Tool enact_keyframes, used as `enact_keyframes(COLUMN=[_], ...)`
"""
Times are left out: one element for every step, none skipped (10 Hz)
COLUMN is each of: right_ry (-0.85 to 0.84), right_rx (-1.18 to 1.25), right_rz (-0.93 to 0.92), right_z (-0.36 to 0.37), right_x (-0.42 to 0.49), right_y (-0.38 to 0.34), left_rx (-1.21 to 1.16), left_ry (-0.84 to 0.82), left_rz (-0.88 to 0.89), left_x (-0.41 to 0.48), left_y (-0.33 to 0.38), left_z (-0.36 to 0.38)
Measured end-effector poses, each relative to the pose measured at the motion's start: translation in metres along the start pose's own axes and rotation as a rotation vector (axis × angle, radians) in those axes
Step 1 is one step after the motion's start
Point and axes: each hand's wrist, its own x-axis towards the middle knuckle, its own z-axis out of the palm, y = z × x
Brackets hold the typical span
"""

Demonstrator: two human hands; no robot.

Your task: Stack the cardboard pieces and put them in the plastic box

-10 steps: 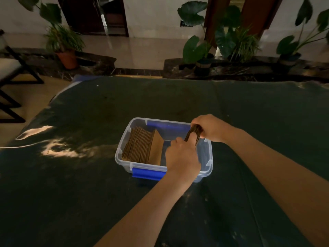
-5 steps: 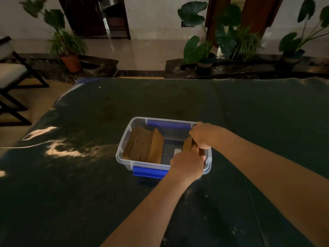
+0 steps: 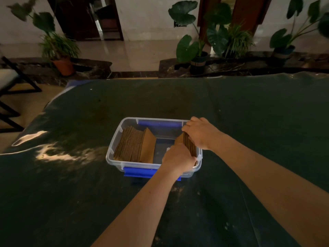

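Both hands, left (image 3: 178, 158) and right (image 3: 201, 133), clasp brown cardboard stack (image 3: 189, 145) inside clear plastic box (image 3: 114, 150); probably seated, next release

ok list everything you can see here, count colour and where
plastic box: 1, clear with blue latches, centre of table
cardboard stack: 1, brown, on edge, left end of box
cardboard bundle: 1, brown, right end of box, between both hands
table cover: 1, dark green
potted plants: several, green, floor beyond table
chair: 1, dark frame, far left
left hand: near end of bundle
right hand: far end of bundle
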Motion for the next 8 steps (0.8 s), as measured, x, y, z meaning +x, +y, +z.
enact_keyframes(right_ry=[0.017, 0.026, 0.023, 0.038, 0.084, 0.122, 0.083, -0.052], right_rx=[0.028, 0.043, 0.133, 0.308, 0.578, 0.895, 1.556, 1.820], right_rz=[0.011, 0.019, 0.040, 0.094, 0.200, 0.332, 0.644, 0.662], right_z=[0.002, 0.003, 0.003, -0.002, -0.011, -0.019, -0.043, -0.062], right_x=[0.000, 0.000, -0.001, -0.007, -0.029, -0.050, -0.082, -0.107], right_y=[0.000, 0.000, 0.000, 0.003, 0.010, 0.010, 0.016, 0.022], left_rx=[0.014, 0.050, 0.105, 0.138, 0.154, 0.172, 0.085, -0.290], left_ry=[-0.060, -0.083, -0.111, -0.124, -0.157, -0.164, 0.007, 0.032], left_rz=[-0.002, 0.003, 0.009, 0.021, 0.066, 0.067, 0.019, -0.069], left_x=[0.004, 0.006, 0.006, 0.005, -0.004, -0.013, -0.028, -0.046], left_y=[-0.002, -0.004, -0.005, -0.007, -0.013, -0.015, -0.008, -0.002], left_z=[-0.004, -0.006, -0.006, -0.007, -0.017, -0.027, -0.064, -0.098])
